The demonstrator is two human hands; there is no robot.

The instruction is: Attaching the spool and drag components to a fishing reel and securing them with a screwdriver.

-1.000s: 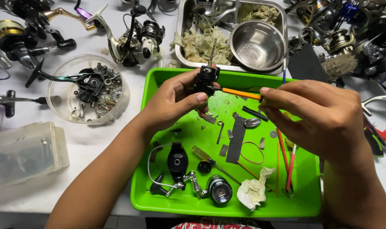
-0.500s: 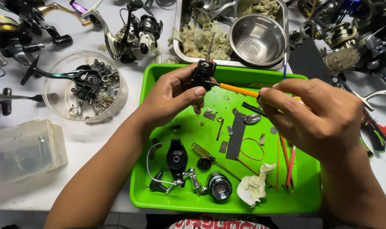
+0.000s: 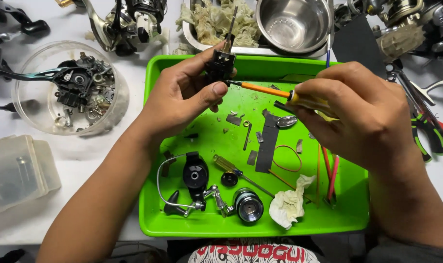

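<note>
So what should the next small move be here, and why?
Probably turn the screwdriver while keeping the black reel part steady. The right hand holds the orange tool with its tip at the side of the part, and the left hand grips that part above the green tray, so the screw looks engaged.

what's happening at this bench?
A person is working over a green tray. The left hand holds a small black reel body up over it. The right hand holds an orange-shafted screwdriver, tip set against the reel body's side. In the tray lie a bail arm with rotor, a spool, a second screwdriver and a crumpled tissue. A clear bowl of parts sits left of the tray.
</note>
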